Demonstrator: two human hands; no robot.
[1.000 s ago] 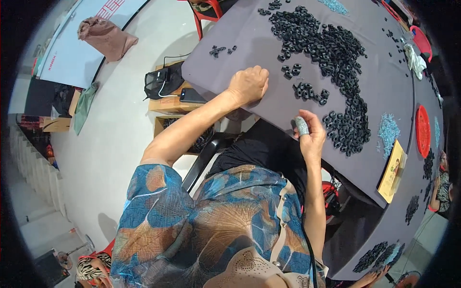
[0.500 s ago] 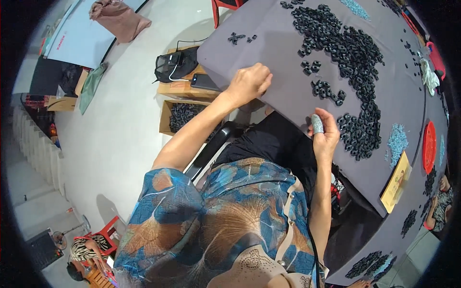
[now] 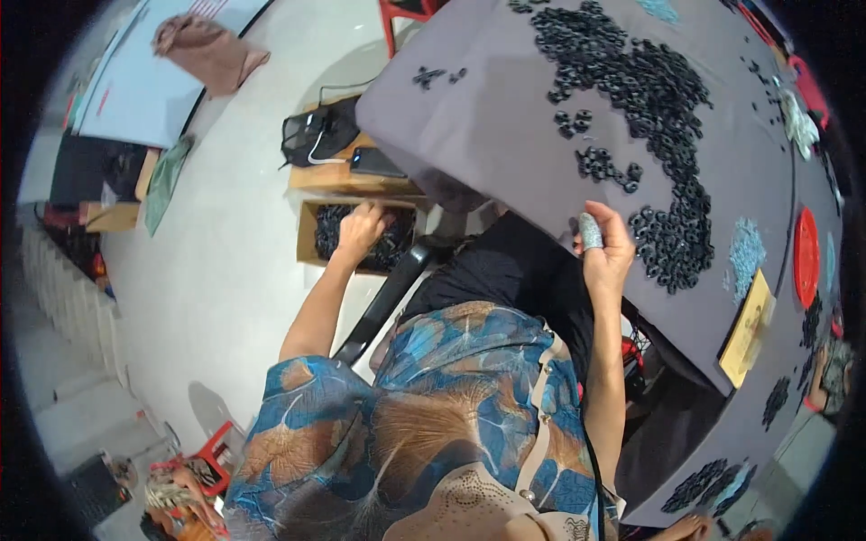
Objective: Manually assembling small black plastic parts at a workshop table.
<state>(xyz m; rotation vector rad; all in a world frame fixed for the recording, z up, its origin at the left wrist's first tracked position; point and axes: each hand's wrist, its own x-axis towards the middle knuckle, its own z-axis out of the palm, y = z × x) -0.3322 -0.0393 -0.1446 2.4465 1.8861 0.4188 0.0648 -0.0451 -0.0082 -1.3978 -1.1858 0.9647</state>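
My left hand (image 3: 363,231) is over a cardboard box (image 3: 308,242) of small black parts (image 3: 331,225), beside the table. Its bent fingers look slightly apart over the parts, with nothing visible in them. At the near edge of the grey-covered table (image 3: 505,117), my right hand (image 3: 606,245) is held with thumb and fingers drawn together. A grey finger cover (image 3: 591,232) wraps one of its digits. Something small and dark shows at those fingertips, too small to name. Just right of that hand lies a long pile of black ring-like parts (image 3: 672,243), with a smaller cluster (image 3: 609,169) above it.
A wooden stand (image 3: 316,180) beside the table carries a phone (image 3: 374,162) and a black mesh bag (image 3: 311,135). A black chair armrest (image 3: 388,302) lies close to my left forearm. Blue bits (image 3: 746,257), a yellow card (image 3: 747,329) and a red tray (image 3: 806,257) are farther right.
My left hand has moved from the table's edge down and left to the box of black parts, its fingers loosening. The right hand stays nearly in place. The view has shifted slightly.
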